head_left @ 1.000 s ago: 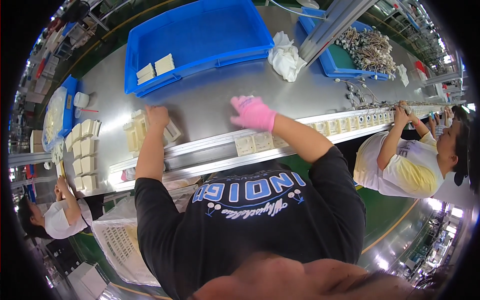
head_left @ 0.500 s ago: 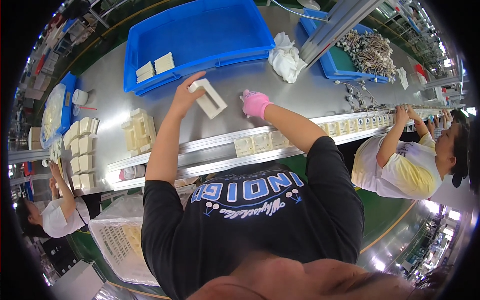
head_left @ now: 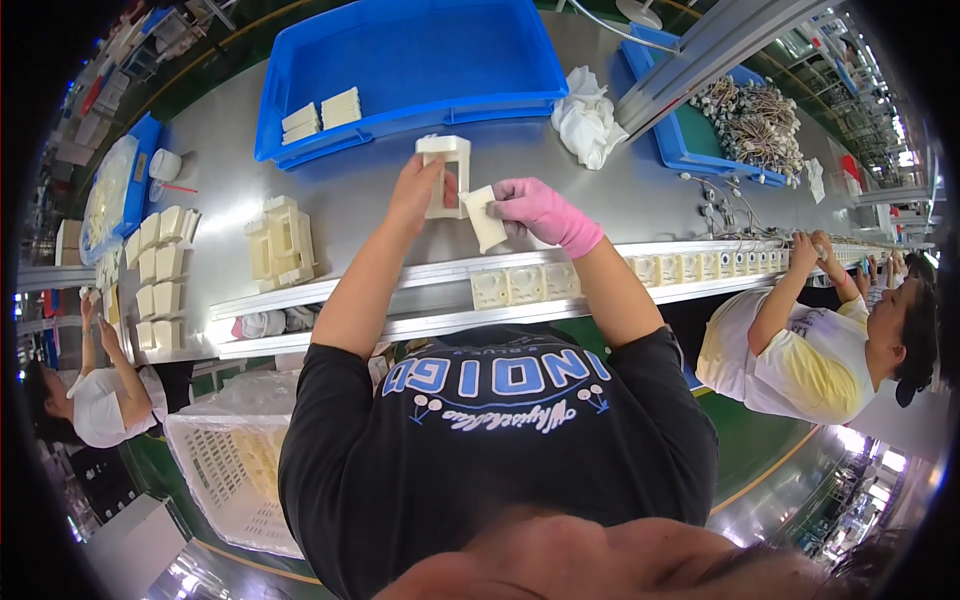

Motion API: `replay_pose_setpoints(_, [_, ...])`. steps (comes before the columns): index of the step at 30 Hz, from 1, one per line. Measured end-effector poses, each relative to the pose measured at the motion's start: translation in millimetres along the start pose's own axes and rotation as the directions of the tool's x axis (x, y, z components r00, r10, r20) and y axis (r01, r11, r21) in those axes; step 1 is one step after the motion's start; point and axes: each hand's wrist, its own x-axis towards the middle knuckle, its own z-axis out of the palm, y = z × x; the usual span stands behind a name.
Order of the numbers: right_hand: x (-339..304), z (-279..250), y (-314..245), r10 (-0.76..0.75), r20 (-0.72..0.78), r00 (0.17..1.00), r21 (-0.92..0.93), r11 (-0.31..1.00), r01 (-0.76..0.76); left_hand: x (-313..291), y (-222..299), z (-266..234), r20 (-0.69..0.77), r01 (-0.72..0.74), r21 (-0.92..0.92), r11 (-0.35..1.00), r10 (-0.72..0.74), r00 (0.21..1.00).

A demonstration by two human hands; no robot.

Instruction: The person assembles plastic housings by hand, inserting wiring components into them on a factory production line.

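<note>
My left hand (head_left: 413, 192), bare, is closed on the left side of a cream plastic frame (head_left: 457, 152) with a rectangular opening, held above the metal table. In my pink-gloved right hand (head_left: 537, 211) I grip a small cream plastic panel (head_left: 485, 220), tilted, close against the frame's lower right side. Whether the two parts touch I cannot tell. Nearer to me, a row of square cream housings (head_left: 520, 286) sits in the metal rail (head_left: 400, 277) along the table's front edge.
A large blue bin (head_left: 420, 120) with a few cream panels stands behind my hands. More cream frames (head_left: 281, 243) and stacked cream pieces (head_left: 162, 265) lie to the left. White cloth (head_left: 587, 118) and a blue tray of wired parts (head_left: 745, 120) are to the right. Co-workers sit on both sides.
The frame has been turned upright and moved right in my left hand. My right hand has come up from the table and now shows a cream panel, brought toward the frame.
</note>
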Motion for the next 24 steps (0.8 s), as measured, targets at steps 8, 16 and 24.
replay_pose_setpoints(8, [1.7,15.3,-3.7,-0.063,-0.270,0.961,-0.103,0.994,0.036,-23.4,-20.8,21.7,0.161,0.040,0.133,0.990,-0.062,0.985])
replay_pose_setpoints(16, [21.2,41.8,13.6,-0.605,-0.407,0.684,-0.621,0.733,0.278,-19.5,-34.8,17.5,0.206,-0.230,0.039,0.972,0.218,0.954])
replay_pose_setpoints(24, [15.5,46.1,11.2,-0.768,-0.268,0.582,-0.835,0.486,0.258,-26.7,-20.9,17.7,0.294,-0.311,0.127,0.942,0.264,0.919])
